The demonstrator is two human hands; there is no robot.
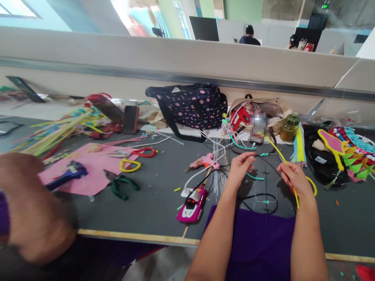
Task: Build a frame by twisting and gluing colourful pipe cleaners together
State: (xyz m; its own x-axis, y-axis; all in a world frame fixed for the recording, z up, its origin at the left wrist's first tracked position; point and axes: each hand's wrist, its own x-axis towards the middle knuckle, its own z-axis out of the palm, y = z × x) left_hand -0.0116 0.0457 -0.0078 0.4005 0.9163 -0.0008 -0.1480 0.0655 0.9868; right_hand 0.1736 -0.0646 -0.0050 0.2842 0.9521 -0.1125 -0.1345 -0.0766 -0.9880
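Fingers of my right hand (295, 179) are pinched around a yellow stem (279, 151); one end runs up toward 11 o'clock, the other hangs past the palm at 6. Yellow curl (313, 189) just beside that wrist, at 4 o'clock: same piece or another, cannot tell. My left hand (241, 168) has its fingertips drawn together by a teal-banded wire (264, 154), at its 2 o'clock; whether they grip it, cannot tell.

Progress: a thin wire frame (260, 201) lies on the bench (159, 195), at 8 o'clock from my right hand, with a teal piece (266, 201) on its lower side. That much looks done. Remainder of the frame appears bare, and I see no yellow fixed to it; I judge the work early.

Nearby: pink glue gun (207, 160) at 9 o'clock from my left hand; green-handled pliers (124, 187) farther out, same bearing.
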